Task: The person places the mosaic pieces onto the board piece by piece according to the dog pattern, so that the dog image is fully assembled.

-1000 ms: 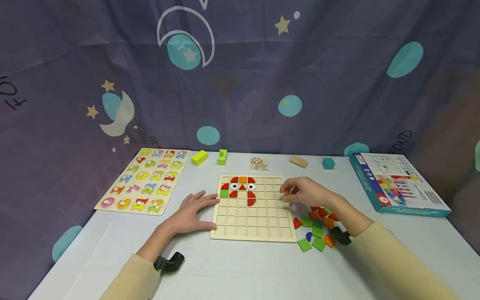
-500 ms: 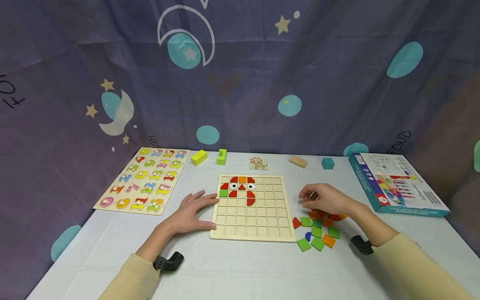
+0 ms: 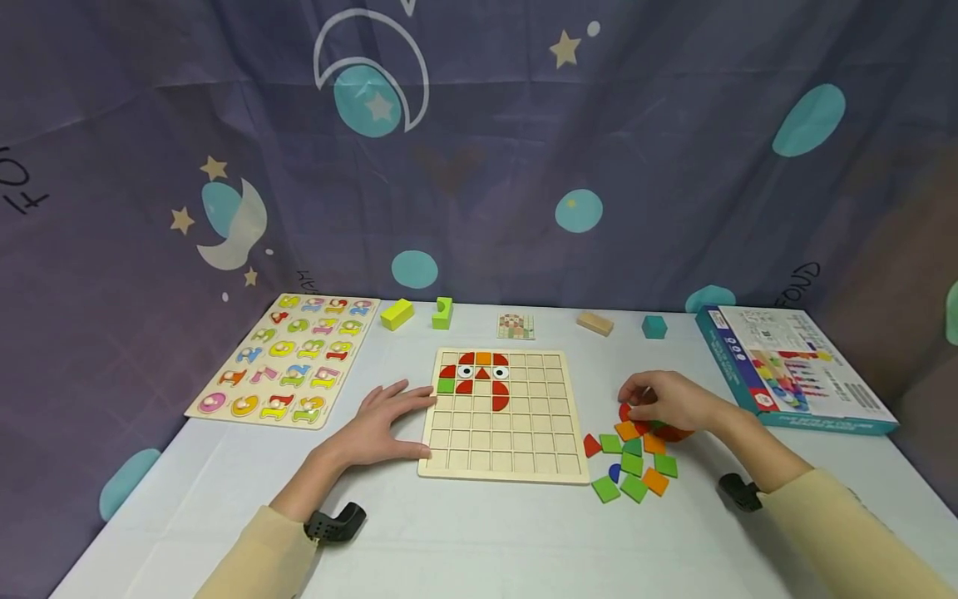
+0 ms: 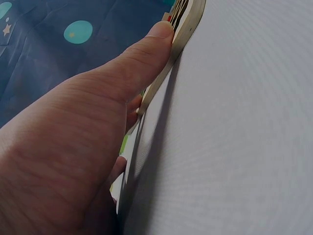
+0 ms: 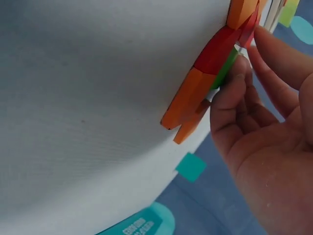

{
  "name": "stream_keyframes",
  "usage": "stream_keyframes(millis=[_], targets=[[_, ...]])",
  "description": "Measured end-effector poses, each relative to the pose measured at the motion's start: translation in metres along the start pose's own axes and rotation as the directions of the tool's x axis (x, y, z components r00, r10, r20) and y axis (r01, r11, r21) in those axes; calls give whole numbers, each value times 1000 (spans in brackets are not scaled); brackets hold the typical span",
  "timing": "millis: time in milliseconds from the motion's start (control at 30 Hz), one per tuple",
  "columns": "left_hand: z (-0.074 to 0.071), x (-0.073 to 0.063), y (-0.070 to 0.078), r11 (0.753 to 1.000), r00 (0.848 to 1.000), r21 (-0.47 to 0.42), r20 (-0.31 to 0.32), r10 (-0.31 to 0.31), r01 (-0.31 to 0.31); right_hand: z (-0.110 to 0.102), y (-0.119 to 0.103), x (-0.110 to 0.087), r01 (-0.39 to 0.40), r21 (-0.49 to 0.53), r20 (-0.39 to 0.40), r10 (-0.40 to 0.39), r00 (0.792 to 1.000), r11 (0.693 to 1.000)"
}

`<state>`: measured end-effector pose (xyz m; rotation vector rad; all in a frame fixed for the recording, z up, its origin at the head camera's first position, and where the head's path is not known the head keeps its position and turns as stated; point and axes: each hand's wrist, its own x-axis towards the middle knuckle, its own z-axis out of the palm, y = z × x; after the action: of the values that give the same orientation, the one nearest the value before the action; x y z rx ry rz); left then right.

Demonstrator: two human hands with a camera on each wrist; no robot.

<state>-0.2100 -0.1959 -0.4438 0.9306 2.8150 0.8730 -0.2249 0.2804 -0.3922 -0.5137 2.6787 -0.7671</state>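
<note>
A wooden grid board (image 3: 524, 449) lies in the middle, with red, orange, green and eye-printed tiles in its upper left cells. My left hand (image 3: 383, 428) steadies the board's left side with fingers spread; the thumb (image 4: 156, 34) touches its edge in the left wrist view. To the right of the board, my right hand (image 3: 666, 399) is over a heap of loose tiles (image 3: 632, 462). Its thumb and curled fingers pinch at a red tile (image 5: 252, 27) with a rounded edge, partly hidden. Orange tiles (image 5: 188, 98) and a green tile (image 5: 226, 68) lie close beside those fingers.
A wooden number puzzle (image 3: 288, 358) lies at left. Along the back are yellow and green blocks (image 3: 397, 314), a small pattern card (image 3: 516, 326), a wooden block (image 3: 595, 323) and a teal block (image 3: 654, 327). A boxed set (image 3: 801, 366) lies at right.
My right hand has moved from the board's right edge rightward to the tile heap, its fingertips now down at the red tiles. My left hand stays at the board's side.
</note>
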Motion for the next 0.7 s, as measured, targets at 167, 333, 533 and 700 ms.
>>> stream_keyframes(millis=[167,333,533,700], targets=[[-1,-1,0,1000,1000,1,0,0,0,0,-2,2,-23,-31,21,24,999,999],[-1,-1,1,1000,1000,-3,0,-3,3,1,-4,4,-51,-44,13,52,999,998],[-1,0,2,1000,1000,-1,8,-4,4,1,-9,8,-33,-1,-15,33,999,999],[-2,0,2,1000,1000,4,5,2,-2,-1,-24,19,51,70,-61,-46,997,996]])
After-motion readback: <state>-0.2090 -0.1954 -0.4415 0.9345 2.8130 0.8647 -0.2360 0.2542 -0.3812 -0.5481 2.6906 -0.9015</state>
